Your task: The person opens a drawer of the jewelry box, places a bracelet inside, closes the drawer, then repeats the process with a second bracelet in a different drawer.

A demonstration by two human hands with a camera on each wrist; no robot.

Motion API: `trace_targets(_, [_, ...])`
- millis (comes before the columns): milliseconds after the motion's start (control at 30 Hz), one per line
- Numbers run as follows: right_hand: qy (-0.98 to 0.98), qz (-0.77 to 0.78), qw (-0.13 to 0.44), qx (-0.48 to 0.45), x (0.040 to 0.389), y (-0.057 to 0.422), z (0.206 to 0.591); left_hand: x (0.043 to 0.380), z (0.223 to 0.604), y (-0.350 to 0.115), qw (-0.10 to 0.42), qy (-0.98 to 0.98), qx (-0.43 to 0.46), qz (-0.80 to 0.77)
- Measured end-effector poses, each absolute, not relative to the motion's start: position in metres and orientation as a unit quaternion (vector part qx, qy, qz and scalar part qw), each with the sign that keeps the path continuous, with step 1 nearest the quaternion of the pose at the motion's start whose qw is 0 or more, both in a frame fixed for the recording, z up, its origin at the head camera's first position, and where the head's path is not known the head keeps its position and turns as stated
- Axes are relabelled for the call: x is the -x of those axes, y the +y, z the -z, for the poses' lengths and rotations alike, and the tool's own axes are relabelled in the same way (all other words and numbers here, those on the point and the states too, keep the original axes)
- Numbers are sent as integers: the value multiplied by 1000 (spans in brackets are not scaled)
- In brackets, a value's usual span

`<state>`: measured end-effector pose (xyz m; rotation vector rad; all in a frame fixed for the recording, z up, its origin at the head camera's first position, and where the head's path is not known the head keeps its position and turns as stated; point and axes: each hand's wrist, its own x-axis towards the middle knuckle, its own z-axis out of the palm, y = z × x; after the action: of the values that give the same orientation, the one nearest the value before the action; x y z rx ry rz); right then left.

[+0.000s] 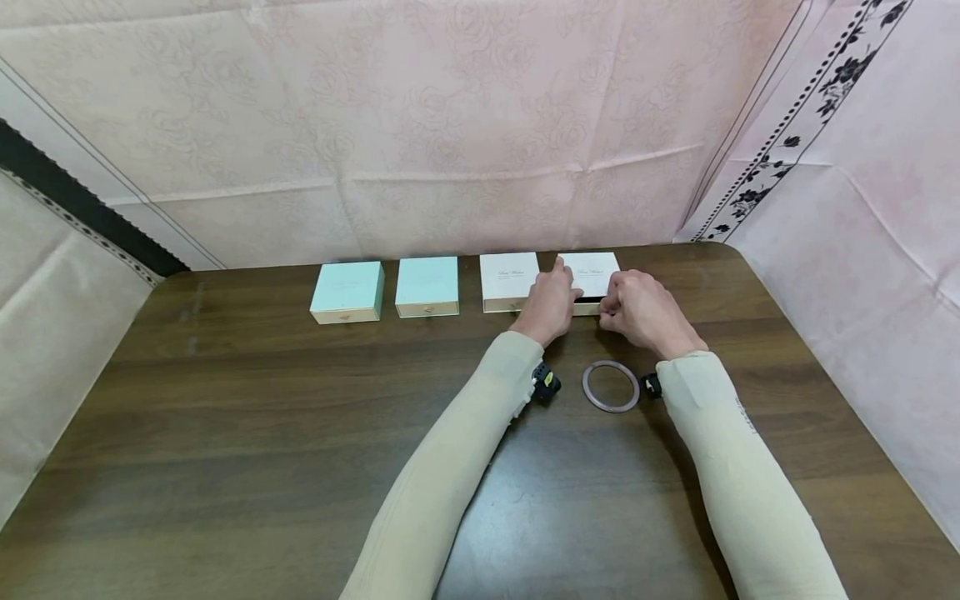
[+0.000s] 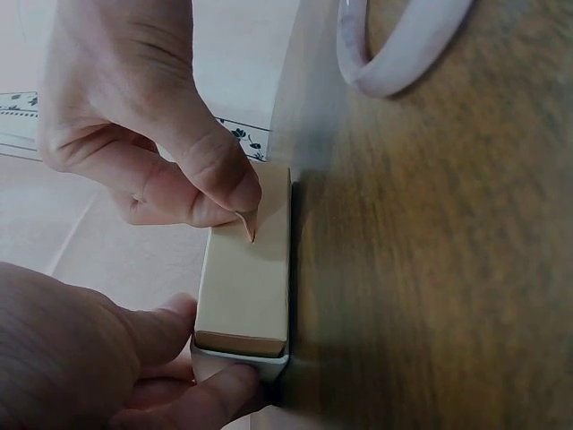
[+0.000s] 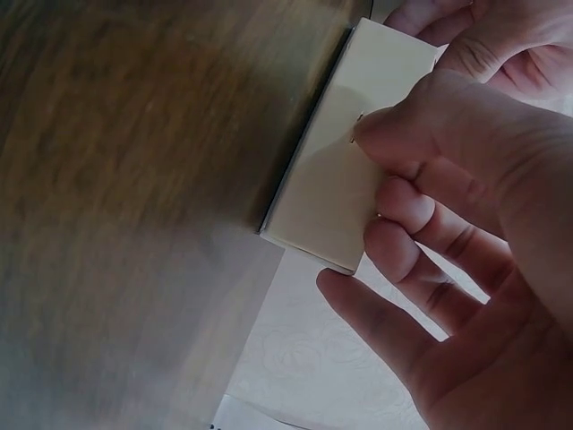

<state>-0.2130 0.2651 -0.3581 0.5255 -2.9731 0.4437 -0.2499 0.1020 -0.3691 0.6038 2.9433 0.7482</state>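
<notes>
At the right end of a row of boxes is a white drawer box (image 1: 588, 271) with fine lettering on top. Its cream drawer front (image 2: 246, 291) stands slightly out of the white sleeve, leaving a dark gap in the head view. My right hand (image 1: 647, 310) pinches the small pull tab (image 2: 250, 227) on that front between thumb and finger. With thumb and fingers at the sleeve's left side, my left hand (image 1: 546, 307) grips the box. A pale lilac bangle (image 1: 613, 409) lies on the table near my right wrist.
Another white box (image 1: 508, 275) sits just left, partly behind my left hand. Farther left are two mint-green boxes, one (image 1: 427, 283) beside the other (image 1: 348, 287). All line the back edge of the brown wooden table (image 1: 247, 417), against a patterned cloth backdrop (image 1: 450, 125).
</notes>
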Motion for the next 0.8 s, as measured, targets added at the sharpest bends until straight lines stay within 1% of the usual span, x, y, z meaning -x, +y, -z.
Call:
trace_targets(367, [-974,-147,49,-165,213,265,360,251,369,100,36,947,-204,-244])
trace_targets(567, [-971,-145,62,-179,213,266,360,252,371,100,26,947,-211,-239])
trace_targets(800, [-972,-149,52,-173,212,267,359,251,372,101,37,947,-201,-248])
